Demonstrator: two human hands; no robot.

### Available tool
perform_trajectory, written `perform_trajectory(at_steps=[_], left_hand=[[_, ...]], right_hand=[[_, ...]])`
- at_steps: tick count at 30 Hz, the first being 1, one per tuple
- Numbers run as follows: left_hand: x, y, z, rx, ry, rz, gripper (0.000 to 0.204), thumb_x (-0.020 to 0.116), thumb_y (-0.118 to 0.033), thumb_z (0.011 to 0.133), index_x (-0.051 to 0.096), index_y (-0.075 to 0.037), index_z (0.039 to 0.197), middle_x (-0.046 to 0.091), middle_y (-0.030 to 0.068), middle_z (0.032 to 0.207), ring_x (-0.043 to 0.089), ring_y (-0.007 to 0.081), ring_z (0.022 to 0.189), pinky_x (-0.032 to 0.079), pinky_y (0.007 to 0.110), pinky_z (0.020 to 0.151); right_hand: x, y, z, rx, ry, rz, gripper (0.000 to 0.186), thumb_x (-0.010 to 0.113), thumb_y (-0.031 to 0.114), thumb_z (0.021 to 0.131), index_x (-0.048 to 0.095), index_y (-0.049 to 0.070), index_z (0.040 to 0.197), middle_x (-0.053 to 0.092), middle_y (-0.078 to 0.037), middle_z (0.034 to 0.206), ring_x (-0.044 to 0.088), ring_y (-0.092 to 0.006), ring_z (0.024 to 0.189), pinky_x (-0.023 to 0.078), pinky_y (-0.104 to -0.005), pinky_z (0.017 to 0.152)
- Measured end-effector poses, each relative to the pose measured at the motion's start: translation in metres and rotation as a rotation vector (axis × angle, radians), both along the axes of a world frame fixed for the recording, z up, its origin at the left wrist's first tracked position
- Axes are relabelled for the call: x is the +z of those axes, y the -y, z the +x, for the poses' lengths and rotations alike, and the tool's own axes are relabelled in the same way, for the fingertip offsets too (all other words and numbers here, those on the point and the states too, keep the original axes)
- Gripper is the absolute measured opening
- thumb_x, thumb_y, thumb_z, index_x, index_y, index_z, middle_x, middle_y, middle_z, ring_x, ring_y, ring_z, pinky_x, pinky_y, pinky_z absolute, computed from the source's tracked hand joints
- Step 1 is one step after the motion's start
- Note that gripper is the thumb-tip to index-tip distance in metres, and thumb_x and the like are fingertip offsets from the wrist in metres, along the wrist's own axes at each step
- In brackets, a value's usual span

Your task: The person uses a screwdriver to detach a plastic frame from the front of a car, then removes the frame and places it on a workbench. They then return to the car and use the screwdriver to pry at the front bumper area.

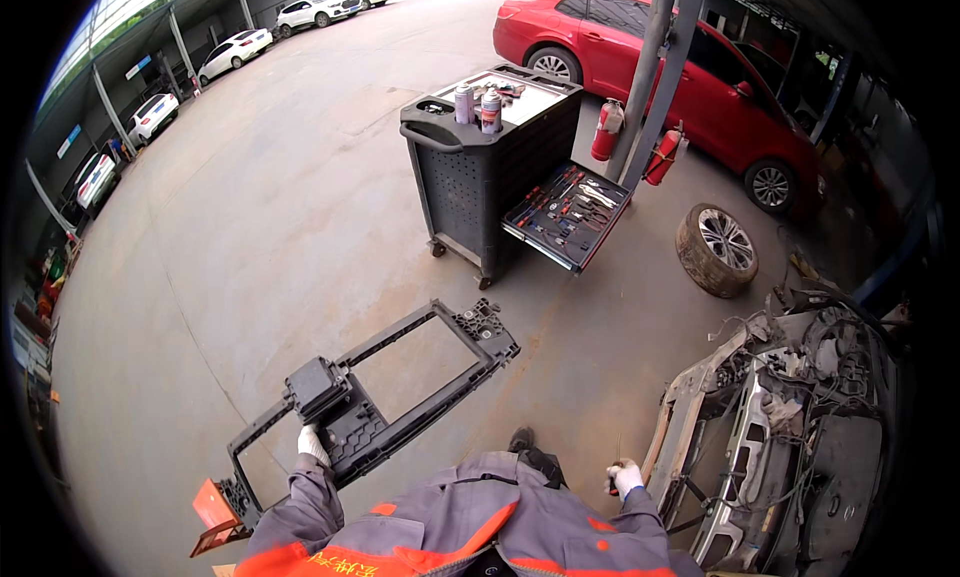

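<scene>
My left hand [313, 445], in a white glove, is closed at the middle of a long black plastic car front frame [400, 424]. The frame has two large rectangular openings and slants up to the right in front of me. Just above that hand, a black box-shaped part [318, 388] sits on the frame's middle section. Away from the frame at lower right, my gloved right hand [626, 479] is closed around a screwdriver [617, 445]. Its thin shaft points upward, while the handle is mostly hidden in the fingers.
A black tool trolley [455, 192] stands ahead, its drawer [565, 217] of hand tools pulled out and spray cans [490, 112] on top. A loose wheel [717, 250] lies right, near a pillar with fire extinguishers [607, 130]. Dismantled car parts [770, 427] crowd the right; a red car [640, 57] stands behind.
</scene>
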State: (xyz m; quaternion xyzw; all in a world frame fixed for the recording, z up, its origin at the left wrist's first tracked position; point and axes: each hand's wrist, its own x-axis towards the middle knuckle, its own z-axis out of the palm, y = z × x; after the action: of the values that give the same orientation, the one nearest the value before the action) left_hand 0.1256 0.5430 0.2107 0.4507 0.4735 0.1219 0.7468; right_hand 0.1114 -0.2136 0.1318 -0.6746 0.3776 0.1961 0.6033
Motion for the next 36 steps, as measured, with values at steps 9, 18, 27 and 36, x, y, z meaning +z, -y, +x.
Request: perform_trajectory(at_steps=[9, 18, 27, 36], left_hand=[[-0.067, 0.035, -0.026, 0.374, -0.403, -0.228, 0.020, 0.060, -0.030, 0.098, 0.067, -0.011, 0.099, 0.063, 0.0075, 0.074, 0.058, 0.0217, 0.057, 0.050, 0.035, 0.048], [-0.064, 0.056, 0.029, 0.627, -0.456, -0.287, 0.020, 0.057, -0.032, 0.100, 0.063, -0.013, 0.097, 0.060, 0.0069, 0.074, 0.055, 0.0215, 0.055, 0.047, 0.036, 0.048], [-0.055, 0.117, 0.063, 0.939, -0.421, -0.285, 0.021, 0.054, -0.035, 0.102, 0.059, -0.015, 0.096, 0.057, 0.0064, 0.073, 0.051, 0.0214, 0.053, 0.044, 0.038, 0.048], [-0.053, 0.306, 0.076, 1.378, -0.430, -0.319, 0.022, 0.052, -0.038, 0.103, 0.056, -0.017, 0.095, 0.054, 0.0058, 0.072, 0.047, 0.0212, 0.051, 0.041, 0.039, 0.048]], right_hand=[[0.081, -0.038, 0.326, 0.117, 0.066, 0.056, 0.030, 0.067, 0.022, 0.095, 0.055, 0.003, 0.115, 0.062, -0.010, 0.076, 0.061, -0.0201, 0.052, 0.051, -0.0351, 0.041], [0.020, -0.089, 0.477, -0.015, -0.060, 0.305, 0.023, 0.066, 0.022, 0.095, 0.055, 0.003, 0.101, 0.058, -0.010, 0.069, 0.057, -0.0220, 0.049, 0.050, -0.0396, 0.041], [-0.035, -0.115, 0.690, 0.020, -0.213, 0.323, 0.017, 0.057, 0.031, 0.101, 0.058, 0.014, 0.101, 0.050, -0.006, 0.059, 0.051, -0.0220, 0.041, 0.050, -0.0398, 0.037], [-0.049, -0.121, 0.930, 0.075, -0.107, -0.232, 0.029, 0.063, 0.033, 0.098, 0.064, 0.006, 0.090, 0.061, -0.012, 0.064, 0.054, -0.0243, 0.046, 0.046, -0.0414, 0.042]])
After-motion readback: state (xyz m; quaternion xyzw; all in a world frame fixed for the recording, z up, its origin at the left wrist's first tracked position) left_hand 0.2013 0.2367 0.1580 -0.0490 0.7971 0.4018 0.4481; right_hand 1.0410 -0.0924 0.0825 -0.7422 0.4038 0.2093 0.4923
